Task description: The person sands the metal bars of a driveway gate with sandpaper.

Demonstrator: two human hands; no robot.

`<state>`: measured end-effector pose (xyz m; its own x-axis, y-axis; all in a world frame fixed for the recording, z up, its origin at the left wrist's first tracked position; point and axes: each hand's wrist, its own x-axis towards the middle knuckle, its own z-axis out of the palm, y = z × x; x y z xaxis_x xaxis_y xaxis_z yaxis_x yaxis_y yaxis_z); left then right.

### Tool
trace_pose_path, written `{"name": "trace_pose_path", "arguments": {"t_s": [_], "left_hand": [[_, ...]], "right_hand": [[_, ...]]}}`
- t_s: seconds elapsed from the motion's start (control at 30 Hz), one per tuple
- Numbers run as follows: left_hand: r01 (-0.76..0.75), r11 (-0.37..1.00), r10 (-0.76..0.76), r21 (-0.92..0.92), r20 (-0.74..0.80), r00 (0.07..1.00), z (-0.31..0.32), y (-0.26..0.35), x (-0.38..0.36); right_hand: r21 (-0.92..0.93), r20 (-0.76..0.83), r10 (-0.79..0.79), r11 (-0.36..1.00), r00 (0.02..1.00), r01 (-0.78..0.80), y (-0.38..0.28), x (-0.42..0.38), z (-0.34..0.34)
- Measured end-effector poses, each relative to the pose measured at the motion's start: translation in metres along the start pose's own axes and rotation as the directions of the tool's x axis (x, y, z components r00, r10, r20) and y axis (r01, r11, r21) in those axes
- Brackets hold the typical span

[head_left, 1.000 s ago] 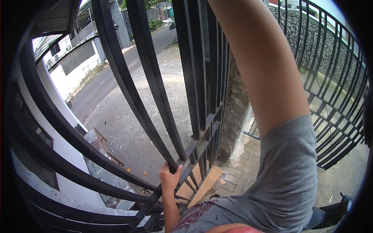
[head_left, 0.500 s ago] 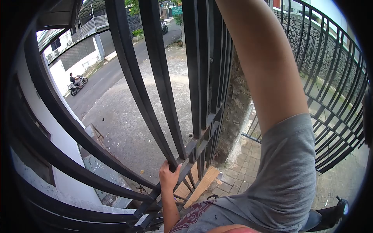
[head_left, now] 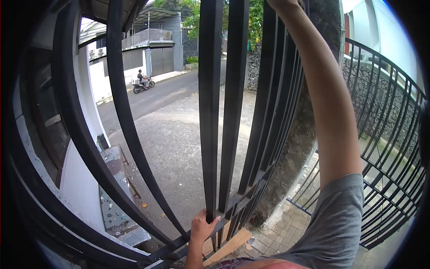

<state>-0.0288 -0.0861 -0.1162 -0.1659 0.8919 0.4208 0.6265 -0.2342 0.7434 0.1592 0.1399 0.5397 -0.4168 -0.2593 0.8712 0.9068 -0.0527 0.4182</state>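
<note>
Paved street beyond | black barred gate [head_left: 233,112] | left hand [head_left: 201,226] gripping bar

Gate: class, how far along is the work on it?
Done: the left hand is closed round the foot of one bar of the black gate. In hand: the right arm reaches up along the bars, its hand out of frame. Left: the bars stand between the person and the driveway with no open gap, so moving the gate seems not yet done.
</note>
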Motion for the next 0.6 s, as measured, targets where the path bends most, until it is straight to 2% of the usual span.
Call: {"name": "trace_pose_path", "arguments": {"t_s": [0.03, 0.1, 0.13, 0.17, 0.23, 0.27, 0.37, 0.5, 0.53, 0.6], "left_hand": [[-0.023, 1.0, 0.024, 0.007, -0.02, 1.0, 0.003, -0.007, 0.0], [0.014, 1.0, -0.014, -0.016, 0.008, 1.0, 0.001, -0.005, -0.001], [0.014, 1.0, -0.014, 0.0, 0.007, 1.0, 0.0, -0.003, -0.003], [0.012, 1.0, -0.012, 0.019, 0.007, 1.0, 0.0, -0.006, -0.003], [0.077, 0.996, -0.079, 0.041, 0.045, 0.996, -0.005, 0.004, 0.0], [0.119, 0.992, -0.122, 0.05, 0.071, 0.99, -0.006, 0.008, 0.0], [0.097, 0.994, -0.1, 0.05, 0.053, 0.994, -0.008, 0.013, -0.001], [0.089, 0.995, -0.09, 0.051, 0.023, 0.996, -0.002, 0.003, -0.002], [0.084, 0.995, -0.085, 0.06, 0.018, 0.996, -0.003, 0.005, -0.001], [0.078, 0.995, -0.079, 0.063, 0.02, 0.997, -0.004, 0.004, -0.003]], "right_hand": [[0.01, -0.154, 0.053, 0.999, 0.987, -0.052, 0.002, -0.001, -0.004], [0.137, -0.309, 0.055, 0.99, 0.949, -0.013, 0.001, -0.008, 0.003], [0.154, -0.178, 0.063, 0.987, 0.982, -0.035, -0.004, -0.01, -0.002], [0.115, 0.046, 0.065, 0.991, 0.997, -0.07, -0.015, -0.011, -0.021], [0.093, -0.015, 0.024, 0.995, 1.0, -0.023, -0.009, -0.005, -0.009], [0.111, -0.244, 0.05, 0.994, 0.969, -0.023, -0.008, -0.006, -0.009], [-0.037, -0.256, 0.078, 0.995, 0.963, -0.09, -0.022, -0.006, -0.001], [0.071, -0.074, 0.099, 0.993, 0.992, -0.094, -0.015, -0.001, -0.015], [0.09, -0.07, 0.115, 0.99, 0.991, -0.108, -0.011, -0.001, -0.017], [0.034, -0.253, 0.168, 0.986, 0.953, -0.165, -0.015, -0.002, -0.001]]}}
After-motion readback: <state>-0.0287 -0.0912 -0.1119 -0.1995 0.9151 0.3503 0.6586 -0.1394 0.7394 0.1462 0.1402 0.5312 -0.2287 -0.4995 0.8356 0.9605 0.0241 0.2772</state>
